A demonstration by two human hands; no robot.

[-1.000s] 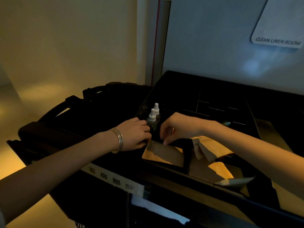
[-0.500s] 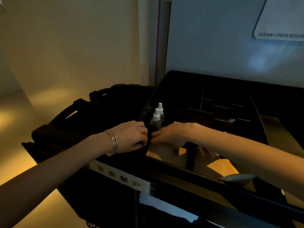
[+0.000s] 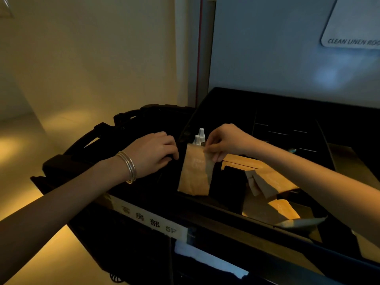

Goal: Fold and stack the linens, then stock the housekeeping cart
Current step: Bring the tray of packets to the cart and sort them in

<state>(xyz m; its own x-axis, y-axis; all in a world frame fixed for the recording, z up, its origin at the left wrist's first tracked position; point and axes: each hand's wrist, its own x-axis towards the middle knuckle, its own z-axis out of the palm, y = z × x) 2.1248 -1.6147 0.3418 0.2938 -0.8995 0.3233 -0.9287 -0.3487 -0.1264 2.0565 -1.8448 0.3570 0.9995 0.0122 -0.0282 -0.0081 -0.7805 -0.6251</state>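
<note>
A black housekeeping cart [image 3: 205, 233] fills the lower and middle frame, its top tray split into dark compartments. A white label strip [image 3: 148, 220] with printed characters and "5F" runs along its near edge, lower centre. On the pale door at upper right hangs a sign [image 3: 353, 23] reading "CLEAN LINEN ROO…".

Tan paper packets [image 3: 265, 177] lie loose in the tray right of centre. At centre, the right hand [image 3: 224, 140] pinches the top edge of one tan packet [image 3: 194, 171] between thumb and fingers, holding it upright in a front compartment. Just left, the left hand [image 3: 154, 153], with bangles [image 3: 127, 167] on the wrist, has its fingers curled over the dark tray edge. Two small white-capped bottles [image 3: 199, 137] stand just behind the held packet.
</note>
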